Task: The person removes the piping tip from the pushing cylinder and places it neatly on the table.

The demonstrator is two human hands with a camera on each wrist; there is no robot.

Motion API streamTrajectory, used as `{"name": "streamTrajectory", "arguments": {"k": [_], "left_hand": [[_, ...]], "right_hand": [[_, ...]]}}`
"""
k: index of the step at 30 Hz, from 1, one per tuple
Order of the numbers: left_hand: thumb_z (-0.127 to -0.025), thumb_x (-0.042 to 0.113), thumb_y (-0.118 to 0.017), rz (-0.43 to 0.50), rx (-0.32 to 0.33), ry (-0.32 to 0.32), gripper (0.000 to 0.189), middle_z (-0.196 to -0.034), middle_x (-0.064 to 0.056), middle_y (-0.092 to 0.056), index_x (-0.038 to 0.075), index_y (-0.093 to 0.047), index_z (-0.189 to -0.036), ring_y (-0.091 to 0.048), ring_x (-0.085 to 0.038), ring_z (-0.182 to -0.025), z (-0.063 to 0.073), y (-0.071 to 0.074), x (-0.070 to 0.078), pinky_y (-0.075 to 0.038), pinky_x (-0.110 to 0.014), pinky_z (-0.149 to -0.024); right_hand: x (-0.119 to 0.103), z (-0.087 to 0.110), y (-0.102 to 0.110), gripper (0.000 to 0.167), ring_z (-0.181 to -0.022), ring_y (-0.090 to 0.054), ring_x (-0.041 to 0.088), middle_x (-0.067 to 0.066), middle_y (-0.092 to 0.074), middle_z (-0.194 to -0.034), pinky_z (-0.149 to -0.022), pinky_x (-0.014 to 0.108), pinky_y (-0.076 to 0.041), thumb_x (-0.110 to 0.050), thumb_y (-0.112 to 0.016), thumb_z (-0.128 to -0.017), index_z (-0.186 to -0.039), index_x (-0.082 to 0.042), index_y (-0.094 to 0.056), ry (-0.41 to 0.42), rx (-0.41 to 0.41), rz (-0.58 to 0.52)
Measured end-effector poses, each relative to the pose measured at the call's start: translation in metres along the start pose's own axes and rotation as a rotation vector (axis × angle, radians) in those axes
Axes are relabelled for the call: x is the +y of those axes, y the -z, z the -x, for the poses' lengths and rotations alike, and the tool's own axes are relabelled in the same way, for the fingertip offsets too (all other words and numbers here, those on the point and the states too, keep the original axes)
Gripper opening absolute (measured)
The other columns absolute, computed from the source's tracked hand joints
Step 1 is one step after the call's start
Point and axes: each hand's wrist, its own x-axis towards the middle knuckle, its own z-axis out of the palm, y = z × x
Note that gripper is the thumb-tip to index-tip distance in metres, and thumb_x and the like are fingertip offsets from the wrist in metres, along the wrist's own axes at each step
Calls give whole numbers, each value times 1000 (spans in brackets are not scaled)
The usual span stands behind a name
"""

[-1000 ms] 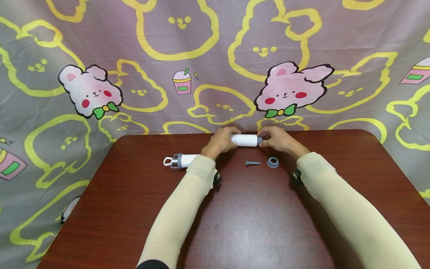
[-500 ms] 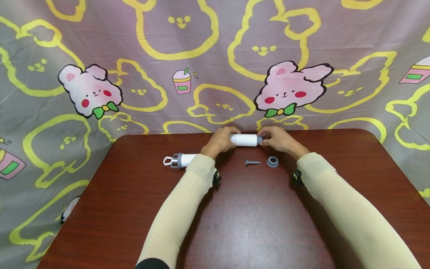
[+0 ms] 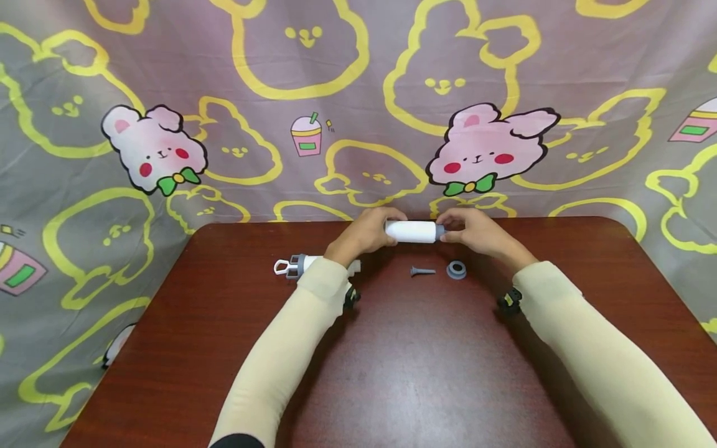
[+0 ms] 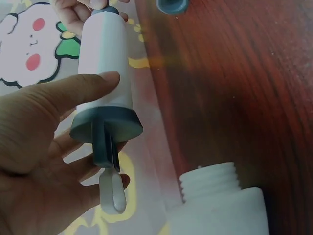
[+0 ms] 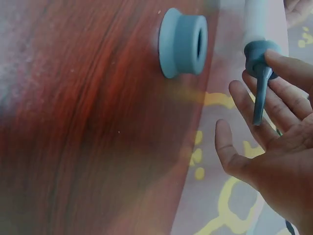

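My left hand (image 3: pixel 364 231) grips a white syringe-like tube (image 3: pixel 413 231) held sideways near the table's far edge. In the left wrist view its thumb lies across the barrel (image 4: pixel 103 54), just above a dark grey end cap (image 4: pixel 106 125). A white pull loop (image 4: pixel 112 193) sticks out of that cap. At the other end my right hand (image 3: pixel 478 231) pinches a grey collar (image 5: pixel 255 58), its thumb pressed on the side. A tapered grey nozzle (image 5: pixel 261 100) points out from the collar over the palm. The other right fingers are spread.
A second white syringe (image 3: pixel 309 264) with a grey frame lies behind the left sleeve; its threaded mouth (image 4: pixel 210 181) shows in the left wrist view. A loose grey nozzle (image 3: pixel 422 271) and a grey ring cap (image 3: pixel 456 269) lie on the table (image 3: pixel 437 361). Patterned cloth hangs behind.
Both hands and the syringe have shifted slightly right. My wrists have swung outward, so the threaded end of the second syringe now shows beside the left sleeve.
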Motion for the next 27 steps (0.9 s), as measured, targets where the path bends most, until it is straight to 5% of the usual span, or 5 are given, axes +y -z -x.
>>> {"name": "streamTrajectory", "arguments": {"k": [12, 21, 27], "left_hand": [[-88, 13, -85, -14, 42, -165, 46, -129, -5, -72, 15, -72, -132, -63, -23, -115, 26, 14, 12, -52, -41, -102], [-87, 12, -86, -2, 98, -275, 45, -128, -4, -72, 14, -72, -130, -63, -22, -110, 46, 20, 15, -53, -40, -97], [-87, 13, -86, -18, 138, -327, 45, -127, -3, -72, 15, -73, -130, -64, -20, -109, 55, 23, 14, -53, -38, -96]], "right_hand": [[-17, 32, 11, 33, -114, -64, 34, 19, -69, -127, -97, 44, -53, -14, -75, -97, -128, -4, -67, -1, 36, -42], [-28, 49, 12, 37, -113, -68, 27, 16, -71, -128, -87, 20, -54, -20, -77, -97, -130, -7, -67, 22, 28, -137], [-36, 56, 13, 38, -101, -70, 17, 15, -73, -122, -85, 21, -55, -22, -77, -97, -130, -8, -66, 29, 21, -190]]}}
